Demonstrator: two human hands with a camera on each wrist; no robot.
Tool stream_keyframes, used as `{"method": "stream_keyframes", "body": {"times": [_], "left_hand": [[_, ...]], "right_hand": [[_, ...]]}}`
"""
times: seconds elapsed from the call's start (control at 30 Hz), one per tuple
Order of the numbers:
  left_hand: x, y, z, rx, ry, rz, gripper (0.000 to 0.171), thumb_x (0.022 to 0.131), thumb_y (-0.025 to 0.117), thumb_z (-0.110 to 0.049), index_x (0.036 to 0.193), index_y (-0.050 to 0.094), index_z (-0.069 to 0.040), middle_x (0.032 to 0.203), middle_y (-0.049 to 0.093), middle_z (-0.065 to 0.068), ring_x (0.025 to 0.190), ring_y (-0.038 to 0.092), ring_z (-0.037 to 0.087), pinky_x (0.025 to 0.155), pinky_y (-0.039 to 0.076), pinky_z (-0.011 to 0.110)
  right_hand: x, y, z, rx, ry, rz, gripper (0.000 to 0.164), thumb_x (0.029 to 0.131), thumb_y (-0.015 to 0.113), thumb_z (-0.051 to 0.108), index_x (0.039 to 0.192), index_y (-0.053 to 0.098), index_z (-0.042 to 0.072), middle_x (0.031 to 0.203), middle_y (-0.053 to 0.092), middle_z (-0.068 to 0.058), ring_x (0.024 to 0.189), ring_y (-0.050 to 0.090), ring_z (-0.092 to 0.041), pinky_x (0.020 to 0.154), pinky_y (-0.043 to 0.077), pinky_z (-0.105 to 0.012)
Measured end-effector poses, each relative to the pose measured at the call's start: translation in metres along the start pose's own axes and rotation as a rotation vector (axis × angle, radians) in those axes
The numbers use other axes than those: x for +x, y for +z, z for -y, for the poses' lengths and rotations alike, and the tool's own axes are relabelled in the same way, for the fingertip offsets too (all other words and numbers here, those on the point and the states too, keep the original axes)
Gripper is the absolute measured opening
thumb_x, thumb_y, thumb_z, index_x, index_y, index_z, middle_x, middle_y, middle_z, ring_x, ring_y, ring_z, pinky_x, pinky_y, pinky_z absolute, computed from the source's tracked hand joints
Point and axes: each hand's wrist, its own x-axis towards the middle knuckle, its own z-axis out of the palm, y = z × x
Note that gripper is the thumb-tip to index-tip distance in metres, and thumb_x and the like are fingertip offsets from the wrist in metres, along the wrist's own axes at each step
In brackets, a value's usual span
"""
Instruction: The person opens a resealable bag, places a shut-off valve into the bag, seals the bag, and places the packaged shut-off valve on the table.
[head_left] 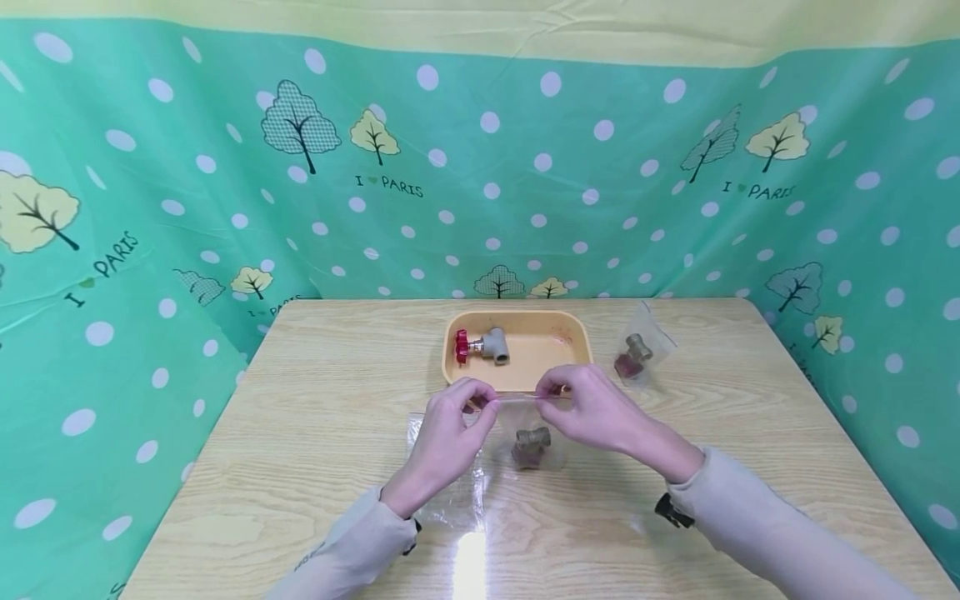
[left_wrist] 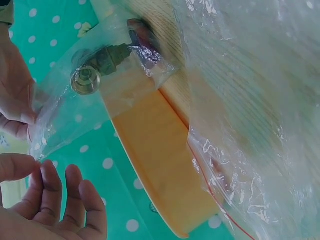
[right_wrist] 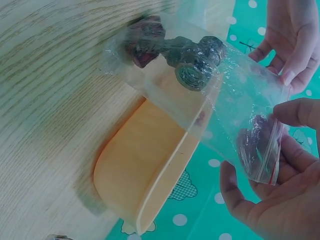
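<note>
A clear zip bag hangs above the table in front of the tray, its red-lined top edge stretched level between both hands. My left hand pinches the left end of that edge between thumb and forefinger. At the other end, my right hand pinches the seal strip; in the right wrist view its thumb lies on the strip. Inside the bag, low down, is a brass-coloured valve with a dark red handle.
Behind the hands stands a peach tray holding a grey valve with a red handwheel. Another bagged valve lies at the tray's right. Flat clear bags lie beside the left forearm. A patterned green curtain surrounds the table.
</note>
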Motion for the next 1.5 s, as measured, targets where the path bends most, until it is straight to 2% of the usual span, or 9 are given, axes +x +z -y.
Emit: {"method": "stream_keyframes", "body": {"times": [0.23, 0.57, 0.77, 0.9, 1.13, 1.5], "left_hand": [[0.0, 0.0, 0.0, 0.003, -0.001, 0.003, 0.006, 0.097, 0.07, -0.004, 0.1, 0.074, -0.007, 0.093, 0.068, -0.008, 0.087, 0.064, 0.012, 0.079, 0.058, 0.043], [0.0, 0.0, -0.001, 0.014, -0.007, 0.001, 0.007, 0.097, 0.07, -0.006, 0.099, 0.073, -0.011, 0.094, 0.069, -0.009, 0.089, 0.064, 0.011, 0.083, 0.058, 0.039], [0.001, -0.001, 0.0, 0.005, -0.002, -0.001, 0.006, 0.097, 0.07, -0.005, 0.099, 0.073, -0.01, 0.093, 0.068, -0.009, 0.088, 0.064, 0.012, 0.082, 0.058, 0.046], [0.001, -0.001, -0.001, 0.004, -0.004, 0.001, 0.006, 0.097, 0.07, -0.005, 0.099, 0.073, -0.01, 0.093, 0.068, -0.009, 0.088, 0.064, 0.011, 0.081, 0.058, 0.045], [0.001, 0.0, -0.001, -0.003, -0.006, 0.002, 0.008, 0.097, 0.07, -0.004, 0.1, 0.073, -0.011, 0.094, 0.068, -0.008, 0.088, 0.064, 0.011, 0.081, 0.058, 0.044], [0.002, 0.001, 0.0, 0.014, -0.003, -0.002, 0.008, 0.097, 0.07, -0.004, 0.099, 0.073, -0.011, 0.093, 0.068, -0.009, 0.088, 0.064, 0.011, 0.082, 0.058, 0.04]], "right_hand": [[0.0, 0.001, 0.001, -0.013, -0.015, -0.012, 0.006, 0.088, 0.078, 0.005, 0.094, 0.077, 0.007, 0.09, 0.075, -0.002, 0.069, 0.061, -0.013, 0.07, 0.057, -0.029], [-0.003, -0.003, 0.0, 0.02, 0.062, 0.006, 0.007, 0.088, 0.078, 0.008, 0.091, 0.076, 0.013, 0.089, 0.073, 0.006, 0.079, 0.066, -0.012, 0.072, 0.058, -0.031], [-0.003, -0.003, -0.003, 0.009, 0.019, 0.001, 0.003, 0.09, 0.077, 0.011, 0.091, 0.076, 0.008, 0.088, 0.073, 0.004, 0.077, 0.064, -0.01, 0.07, 0.057, -0.031], [-0.004, -0.003, -0.003, 0.007, 0.008, -0.002, 0.004, 0.091, 0.078, 0.011, 0.09, 0.076, 0.008, 0.087, 0.073, 0.005, 0.078, 0.064, -0.009, 0.072, 0.057, -0.032], [-0.007, -0.004, -0.007, 0.03, 0.04, -0.027, 0.006, 0.089, 0.08, 0.008, 0.09, 0.076, 0.012, 0.088, 0.073, 0.007, 0.082, 0.067, -0.01, 0.076, 0.058, -0.034], [-0.009, -0.003, -0.012, 0.028, -0.006, -0.051, 0.004, 0.09, 0.079, 0.007, 0.091, 0.077, 0.01, 0.088, 0.074, 0.006, 0.082, 0.069, -0.011, 0.076, 0.06, -0.034]]}}
